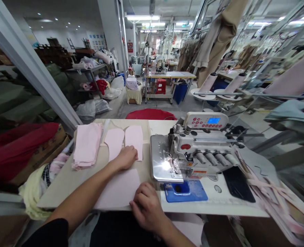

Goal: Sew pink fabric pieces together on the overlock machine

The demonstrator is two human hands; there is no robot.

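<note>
Two curved pale pink fabric pieces, a left one (113,137) and a right one (134,135), lie side by side on the table left of the overlock sewing machine (198,147). Across the lower part of the right piece, my left hand (126,157) is closed, fingers curled down at its surface. A larger pink fabric piece (118,192) lies flat at the table's front edge, partly under my left forearm. At its right corner my right hand (148,206) has thumb and bent fingers close together on the edge; the exact grip is partly hidden.
A stack of pink fabric pieces (87,145) lies at the table's left. Near the machine's metal plate (159,154) are a blue tray (196,192) and a dark pad (239,185). Pink strips (277,195) hang at right. Thread cones (208,82) stand behind the machine.
</note>
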